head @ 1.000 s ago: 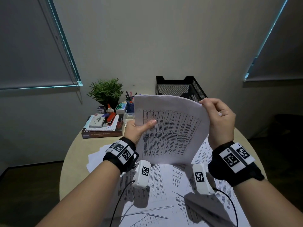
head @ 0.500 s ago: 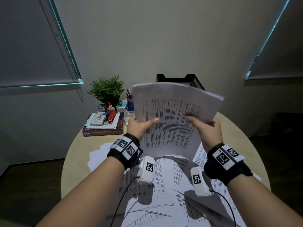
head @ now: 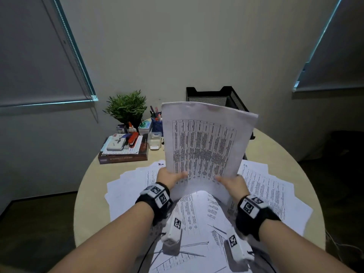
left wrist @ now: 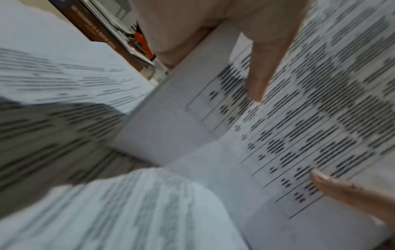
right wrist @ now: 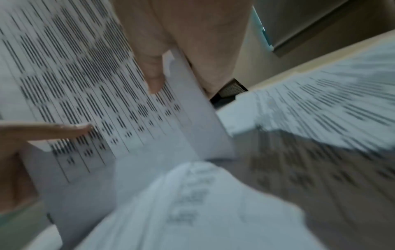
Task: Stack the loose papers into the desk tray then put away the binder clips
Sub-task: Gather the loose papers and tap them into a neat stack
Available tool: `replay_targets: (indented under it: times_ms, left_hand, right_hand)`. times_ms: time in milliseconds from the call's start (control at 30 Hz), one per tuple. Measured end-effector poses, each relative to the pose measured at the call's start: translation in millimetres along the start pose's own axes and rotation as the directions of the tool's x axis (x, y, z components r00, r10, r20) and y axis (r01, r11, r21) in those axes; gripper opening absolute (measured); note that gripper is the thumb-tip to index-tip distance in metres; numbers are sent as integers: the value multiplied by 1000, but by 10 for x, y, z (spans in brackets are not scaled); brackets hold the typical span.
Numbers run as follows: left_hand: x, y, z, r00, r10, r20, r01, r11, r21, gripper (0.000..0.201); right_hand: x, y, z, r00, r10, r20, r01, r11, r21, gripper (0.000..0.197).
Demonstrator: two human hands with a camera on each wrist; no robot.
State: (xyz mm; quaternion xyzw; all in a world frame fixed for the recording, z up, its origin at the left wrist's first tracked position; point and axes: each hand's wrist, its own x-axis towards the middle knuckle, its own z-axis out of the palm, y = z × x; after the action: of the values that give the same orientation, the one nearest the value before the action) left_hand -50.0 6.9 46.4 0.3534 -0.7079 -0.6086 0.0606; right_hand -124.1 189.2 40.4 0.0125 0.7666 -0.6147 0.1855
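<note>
Papers, loose (head: 271, 196): many sheets strewn over the near counter (head: 295, 160), unstacked. Left hand (head: 167, 177) and right hand (head: 233, 183) pinch one upright sheaf (head: 204, 142) by its lower corners. Desk tray (head: 214, 95), far: contents hidden. Binder clips: not discernible.

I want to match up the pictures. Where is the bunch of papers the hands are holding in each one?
Head: the held papers stand upright mid-frame, before the black desk tray.
Left wrist: they fill the right side.
Right wrist: they fill the upper left.
Shared landmark: their printed table lines.
</note>
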Motion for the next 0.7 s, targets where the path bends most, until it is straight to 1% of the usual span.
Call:
replay_targets:
  times_ms: [33,100,167,200,233,267,300,333,367,433,500,567,633,700]
  left_hand:
    - [7,-68,3,1000,-25,7,24,998,49,36]
    - [2,-118,-1,999,-21,39,19,998,60,41]
    - [-31,-124,3,999,-29,24,27,996,80,56]
    - [-40,-118,8,998,-35,43,31,995,92,63]
    - [-54,-93,6,998,-27,61,20,994,112,61]
    - [-72,-51,15,997,-2,76,-5,996,94,48]
    - [-101,-12,34,995,11,99,-18,997,75,31]
    - [-95,4,64,993,18,120,-24,998,52,19]
    - [-99,35,91,991,30,131,-36,998,45,15]
    - [-89,55,132,985,38,168,-44,999,28,19]
    - [-34,35,152,974,35,225,-49,997,55,26]
    - [16,23,159,950,7,312,-54,989,141,32]
    - [20,-10,168,921,-42,388,-52,972,228,33]
    - [-5,-126,186,891,-102,443,0,974,225,31]
  right_hand:
    - [31,130,6,999,40,-6,-40,999,-20,26]
    - [48,249,-18,996,92,-13,-93,994,-52,25]
    - [48,282,-65,996,83,-18,-84,994,-66,20]
    - [26,270,-94,998,66,-14,-67,995,-70,18]
    - [16,265,-124,999,45,-10,-45,997,-65,17]
    - [0,250,-146,1000,27,-10,-28,998,-64,16]
    - [-4,245,-167,1000,25,-4,-25,999,-44,12]
    - [1,232,-175,1000,18,-11,-18,1000,-20,12]
    - [27,229,-185,999,30,-25,-29,999,17,18]
    - [79,210,-212,997,60,-43,-57,996,66,28]
    - [115,155,-252,997,64,-35,-62,996,63,27]
    - [174,125,-326,997,67,-32,-65,996,64,24]
    - [222,148,-412,997,80,-21,-80,996,34,26]
    - [245,228,-502,995,102,4,-102,994,-29,26]
